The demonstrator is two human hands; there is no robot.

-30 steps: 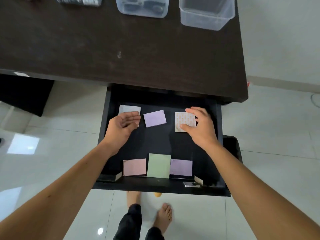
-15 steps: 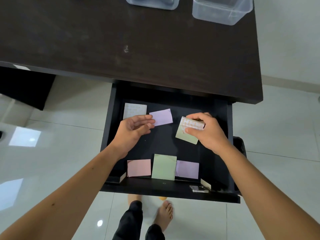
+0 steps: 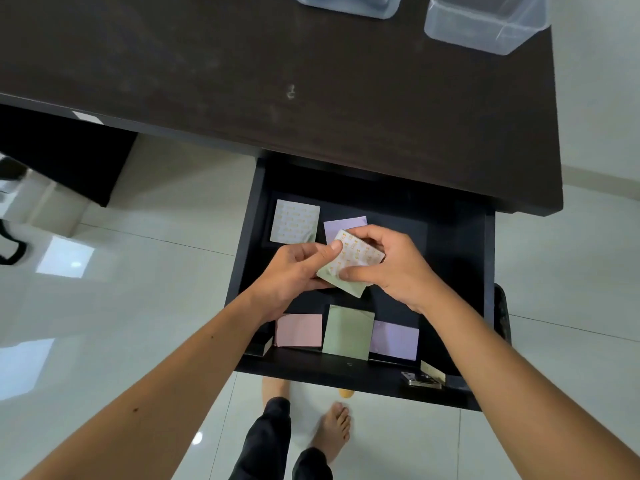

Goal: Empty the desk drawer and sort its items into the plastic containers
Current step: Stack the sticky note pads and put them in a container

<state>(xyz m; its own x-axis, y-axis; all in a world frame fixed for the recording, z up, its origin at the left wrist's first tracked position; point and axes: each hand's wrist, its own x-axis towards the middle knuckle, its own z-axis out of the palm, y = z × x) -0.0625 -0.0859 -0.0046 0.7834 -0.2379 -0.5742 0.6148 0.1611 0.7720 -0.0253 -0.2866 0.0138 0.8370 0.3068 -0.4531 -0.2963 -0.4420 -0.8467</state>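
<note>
The black desk drawer (image 3: 489, 271) stands pulled out below the dark desk top. Above its middle, my left hand (image 3: 294, 271) and my right hand (image 3: 391, 268) both pinch one patterned white note pad (image 3: 356, 258), tilted, with a pale green underside. Inside the drawer lie another patterned pad (image 3: 294, 221) at the back left, a purple pad (image 3: 341, 225) partly behind my hands, and a pink pad (image 3: 299, 330), a green pad (image 3: 348, 332) and a purple pad (image 3: 394, 340) along the front. Two clear plastic containers (image 3: 485, 26) (image 3: 349, 3) sit at the desk's far edge.
The dark desk top (image 3: 277, 81) spans the upper view. A small metal object (image 3: 420, 379) and a pale slip (image 3: 433, 370) rest at the drawer's front right corner. White tiled floor surrounds the desk; my bare feet (image 3: 336, 431) stand under the drawer front.
My right hand lifted the patterned pad from the drawer's back right and carried it left. My left hand came over from the left pad and took hold of it too.
</note>
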